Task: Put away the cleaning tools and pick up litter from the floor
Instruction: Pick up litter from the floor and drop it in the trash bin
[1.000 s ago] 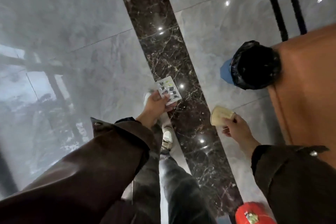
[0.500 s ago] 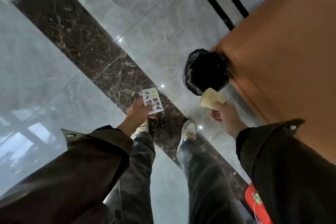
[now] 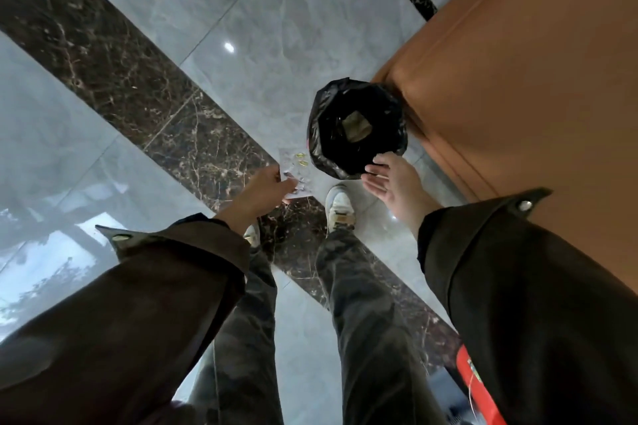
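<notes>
At the left, the left hand (image 3: 264,188) pinches a blister pack (image 3: 293,171) by its near edge, fingers closed on it, the card held in the air just beside the near-left rim of the bin (image 3: 357,128) — a small can lined with a black bag, standing on the grey marble floor (image 3: 241,10) against an orange-brown cabinet (image 3: 518,79). Down inside the liner lies a tan cup (image 3: 355,126). To the right, the right hand (image 3: 393,179) hangs at the bin's near rim with fingers spread and nothing in it. The step in hand looks like binning the picked-up litter: one piece is in, the pack is not yet. The next move calls for carrying the left hand a little rightward until the pack is over the opening, then letting go; the pack is light and flat, so it could catch on the crumpled liner edge or slip outside. The empty right hand near the rim and the white shoe (image 3: 340,205) close to the bin's foot crowd that approach slightly — a red object (image 3: 480,390) at the lower right stays well clear.
</notes>
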